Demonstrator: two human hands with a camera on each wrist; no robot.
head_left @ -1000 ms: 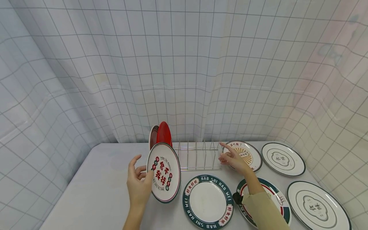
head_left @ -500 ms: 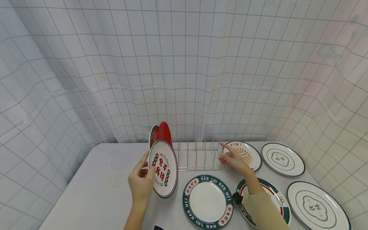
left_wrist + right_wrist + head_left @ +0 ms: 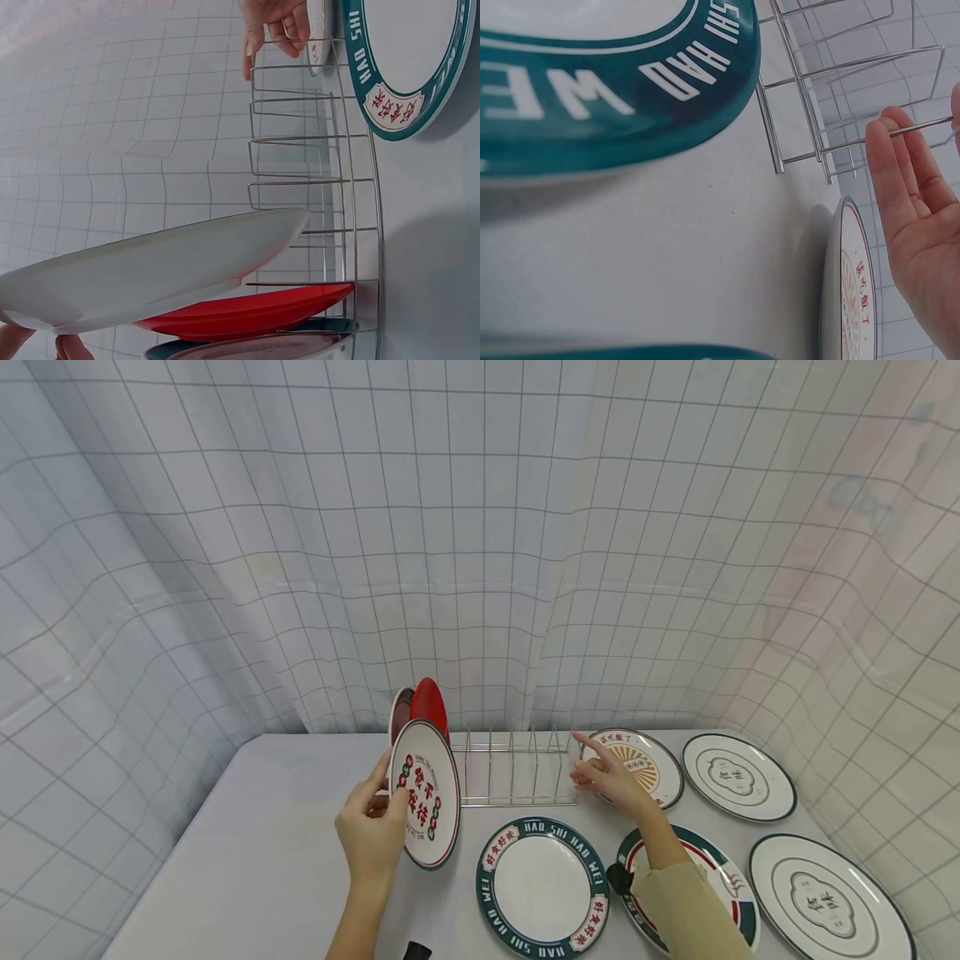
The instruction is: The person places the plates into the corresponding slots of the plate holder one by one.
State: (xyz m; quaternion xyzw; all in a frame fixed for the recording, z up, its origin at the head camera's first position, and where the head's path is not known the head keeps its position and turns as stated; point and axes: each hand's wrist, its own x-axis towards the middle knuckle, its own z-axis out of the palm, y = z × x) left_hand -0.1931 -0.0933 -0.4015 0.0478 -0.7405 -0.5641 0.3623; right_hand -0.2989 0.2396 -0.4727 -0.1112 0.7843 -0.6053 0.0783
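My left hand [image 3: 375,827] grips the left edge of a white plate [image 3: 426,810] with red characters and a dark rim. Its thumb lies on the printed face, and in the left wrist view the plate's pale back [image 3: 165,262] shows. The plate is tilted up in front of the left end of a wire dish rack [image 3: 517,768]. A red plate [image 3: 429,706] and a brownish plate [image 3: 402,714] stand upright there. My right hand [image 3: 611,777] holds the rack's right end, index finger extended; in the right wrist view its fingers [image 3: 892,172] meet the wire.
A green-rimmed plate [image 3: 542,889] lies in front of the rack. To the right lie a sunburst plate [image 3: 667,772], a second green-rimmed plate [image 3: 738,893] under my right forearm, and two dark-rimmed white plates [image 3: 772,785]. A checked curtain [image 3: 480,568] hangs behind the table.
My left hand has closed its hold on the plate and turned it more edge-on, shifting it slightly up and left. My right hand stays at the rack.
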